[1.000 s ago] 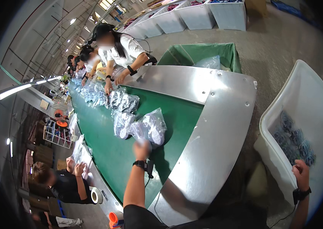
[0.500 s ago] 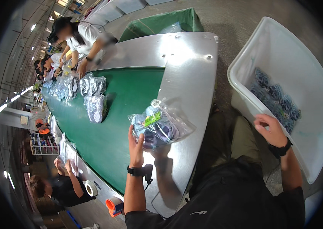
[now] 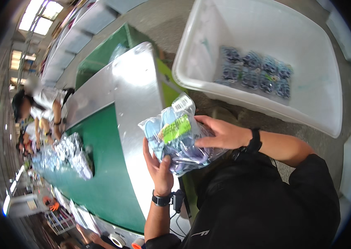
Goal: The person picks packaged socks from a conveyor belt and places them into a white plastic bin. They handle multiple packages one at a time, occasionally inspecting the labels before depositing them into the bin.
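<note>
A clear plastic bag of light blue and purple shoes (image 3: 171, 147) with a bright green label is held up in front of me, off the metal table edge. My left hand (image 3: 159, 172) grips its lower left side, thumb on the front and fingers behind. At its right side my right hand (image 3: 225, 133) has closed on the plastic, with some fingers hidden by the bag. A white barcode patch shows at the bag's top corner. In the large white bin (image 3: 242, 97) beyond my right hand, several similar bags of blue shoes (image 3: 258, 70) lie in rows.
A green conveyor belt (image 3: 111, 174) with a metal border (image 3: 136, 83) runs off to the left, carrying several bagged items (image 3: 73, 153). Co-workers, one a person in white (image 3: 44, 103), stand along it. A green bin (image 3: 100, 58) stands past its end.
My view has swung right toward the white bin. My left hand has lifted the shoe bag off the table edge, and my right hand has come from the bin's side to grip it too.
</note>
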Available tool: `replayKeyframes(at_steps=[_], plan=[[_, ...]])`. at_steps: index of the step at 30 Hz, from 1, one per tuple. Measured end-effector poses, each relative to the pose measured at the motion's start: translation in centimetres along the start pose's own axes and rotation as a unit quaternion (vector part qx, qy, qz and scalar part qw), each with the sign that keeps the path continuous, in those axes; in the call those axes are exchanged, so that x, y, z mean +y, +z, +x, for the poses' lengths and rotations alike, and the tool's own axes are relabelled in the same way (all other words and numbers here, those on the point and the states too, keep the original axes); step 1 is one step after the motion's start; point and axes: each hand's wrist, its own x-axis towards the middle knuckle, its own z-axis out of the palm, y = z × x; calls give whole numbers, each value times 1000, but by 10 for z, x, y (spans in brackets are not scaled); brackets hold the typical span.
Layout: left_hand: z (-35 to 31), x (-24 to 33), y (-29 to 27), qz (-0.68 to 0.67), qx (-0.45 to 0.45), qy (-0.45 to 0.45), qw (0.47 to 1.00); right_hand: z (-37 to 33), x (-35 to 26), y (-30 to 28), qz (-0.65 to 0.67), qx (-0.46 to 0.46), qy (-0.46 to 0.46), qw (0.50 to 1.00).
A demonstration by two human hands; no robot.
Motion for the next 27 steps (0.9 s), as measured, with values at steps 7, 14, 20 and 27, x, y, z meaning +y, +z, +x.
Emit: replayKeyframes(at_steps=[7, 14, 20, 27], plan=[[24, -18, 39, -10, -56, -29, 998, -29, -11, -15, -109, 105, -115, 982], [38, -22, 58, 0, -61, -35, 998, -40, -20, -26, -166, 145, -135, 966], [35, -13, 72, 36, -62, -5, 997, -46, -23, -38, -70, 110, -122, 984], [24, -13, 80, 58, -55, 16, 997, -57, -20, -40, 0, 84, -156, 984]])
